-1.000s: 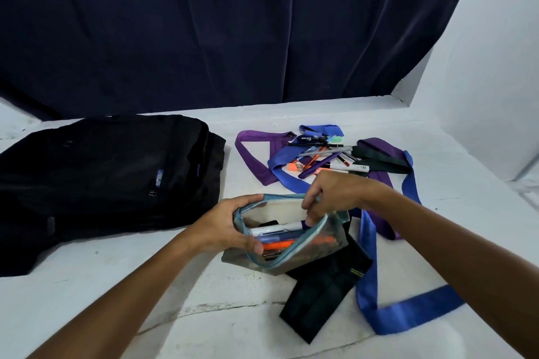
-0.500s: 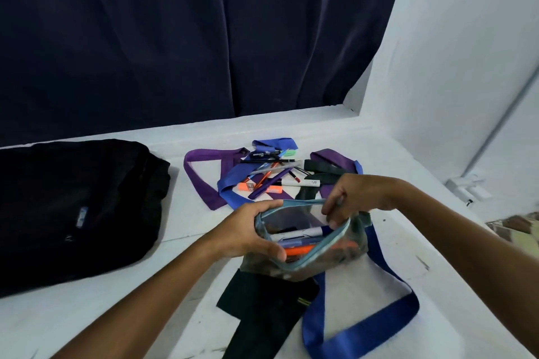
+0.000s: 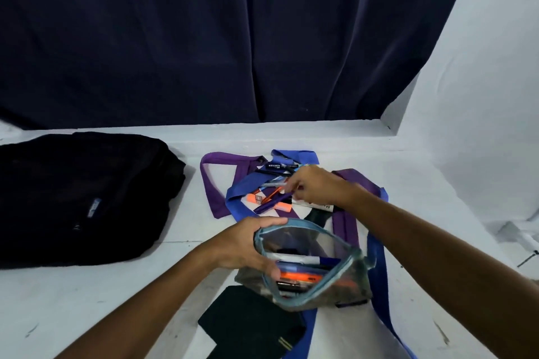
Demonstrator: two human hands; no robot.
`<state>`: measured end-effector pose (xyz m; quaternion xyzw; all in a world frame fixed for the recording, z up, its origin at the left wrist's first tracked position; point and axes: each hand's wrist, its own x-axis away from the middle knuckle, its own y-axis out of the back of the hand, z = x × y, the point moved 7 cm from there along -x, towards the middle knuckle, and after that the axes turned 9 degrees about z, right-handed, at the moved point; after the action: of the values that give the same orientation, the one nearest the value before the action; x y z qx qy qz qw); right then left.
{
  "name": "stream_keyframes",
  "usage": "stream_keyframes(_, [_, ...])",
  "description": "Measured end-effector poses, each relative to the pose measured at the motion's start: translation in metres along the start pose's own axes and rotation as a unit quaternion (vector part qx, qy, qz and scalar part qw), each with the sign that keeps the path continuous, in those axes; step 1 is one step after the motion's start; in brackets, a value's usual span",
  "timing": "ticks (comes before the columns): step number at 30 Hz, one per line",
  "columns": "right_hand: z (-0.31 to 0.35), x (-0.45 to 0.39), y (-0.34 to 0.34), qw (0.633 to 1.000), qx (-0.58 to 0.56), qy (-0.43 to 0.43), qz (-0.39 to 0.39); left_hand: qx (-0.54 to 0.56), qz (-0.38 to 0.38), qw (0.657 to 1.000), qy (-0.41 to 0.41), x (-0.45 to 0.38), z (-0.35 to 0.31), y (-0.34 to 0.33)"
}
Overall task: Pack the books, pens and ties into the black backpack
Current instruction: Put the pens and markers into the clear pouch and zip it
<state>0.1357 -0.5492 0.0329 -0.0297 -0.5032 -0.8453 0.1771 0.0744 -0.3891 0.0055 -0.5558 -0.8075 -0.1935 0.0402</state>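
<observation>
My left hand (image 3: 245, 245) grips the left rim of a clear pencil pouch (image 3: 313, 265) with a teal zip, holding it open; several pens lie inside. My right hand (image 3: 318, 186) reaches over the loose pens (image 3: 271, 198) piled on the ties and pinches a dark purple pen there. A purple tie (image 3: 214, 183), a blue tie (image 3: 379, 277) and a black tie (image 3: 250, 326) lie tangled on the white table. The black backpack (image 3: 81, 198) lies flat at the left, shut as far as I can tell. No books are in view.
The white table (image 3: 102, 300) ends at a dark curtain (image 3: 233, 38) at the back and a white wall (image 3: 481, 96) on the right. A small white fitting (image 3: 519, 236) sits at the far right edge.
My right hand left the pouch's rim and moved forward to the pen pile, closing on a pen. My left hand keeps hold of the pouch. The view swung back left.
</observation>
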Motion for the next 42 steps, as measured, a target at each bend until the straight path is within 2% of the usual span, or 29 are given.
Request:
stream_keyframes(2, [0.0, -0.019, -0.012, 0.994, 0.104, -0.003, 0.02, 0.008, 0.01, 1.0, 0.001, -0.002, 0.002, -0.002])
stream_keyframes(5, [0.0, -0.035, -0.021, 0.982, 0.185, 0.004, 0.021, 0.006, -0.014, 1.0, 0.023, -0.004, 0.01, 0.003])
stream_keyframes(11, [-0.008, -0.031, -0.019, 0.982, 0.188, -0.007, -0.015, 0.006, -0.014, 1.0, 0.016, -0.003, 0.016, 0.006])
stream_keyframes(13, [-0.005, -0.023, -0.006, 0.992, 0.106, -0.008, -0.073, 0.008, -0.012, 1.0, 0.016, -0.003, 0.016, 0.008])
stream_keyframes(15, [-0.001, -0.011, 0.011, 0.988, -0.045, -0.009, -0.149, 0.004, -0.002, 1.0, 0.01, -0.004, 0.015, 0.007])
stream_keyframes(18, [0.013, 0.01, 0.028, 0.937, -0.295, -0.001, -0.188, 0.005, 0.007, 1.0, 0.002, -0.006, 0.013, 0.007])
stream_keyframes(20, [0.029, 0.025, 0.031, 0.922, -0.365, 0.01, -0.131, 0.003, 0.012, 1.0, 0.004, -0.006, 0.012, 0.007])
stream_keyframes(22, [0.045, 0.04, 0.029, 0.947, -0.318, 0.026, -0.019, -0.001, 0.009, 1.0, 0.011, -0.007, 0.015, 0.008])
stream_keyframes(25, [0.062, 0.059, 0.009, 0.98, -0.108, 0.036, 0.163, -0.002, -0.003, 1.0, 0.013, -0.007, 0.02, 0.011])
stream_keyframes(27, [0.063, 0.067, -0.014, 0.965, 0.036, -0.001, 0.26, 0.003, -0.003, 1.0, 0.015, -0.007, 0.021, 0.011])
stream_keyframes(29, [0.06, 0.069, -0.032, 0.944, 0.121, -0.033, 0.304, 0.013, 0.0, 1.0, 0.018, -0.007, 0.023, 0.011])
stream_keyframes(31, [0.058, 0.066, -0.033, 0.947, 0.121, -0.052, 0.293, 0.015, -0.004, 1.0, 0.018, -0.007, 0.023, 0.012])
stream_keyframes(33, [0.052, 0.056, -0.019, 0.964, 0.064, -0.054, 0.253, 0.013, -0.006, 1.0, 0.012, -0.006, 0.021, 0.011])
stream_keyframes(36, [0.029, 0.027, 0.02, 0.994, -0.034, -0.044, 0.09, 0.022, 0.014, 1.0, -0.013, -0.005, 0.012, 0.005])
stream_keyframes(38, [0.001, 0.01, 0.037, 0.996, -0.043, -0.063, -0.036, 0.019, 0.014, 1.0, -0.012, -0.005, 0.01, 0.005])
stream_keyframes(39, [-0.014, 0.003, 0.04, 0.994, -0.033, -0.08, -0.073, 0.02, 0.013, 1.0, -0.01, -0.004, 0.01, 0.005])
stream_keyframes(42, [-0.041, -0.016, 0.028, 0.992, 0.008, -0.104, -0.071, 0.025, 0.013, 1.0, -0.004, -0.005, 0.013, 0.006])
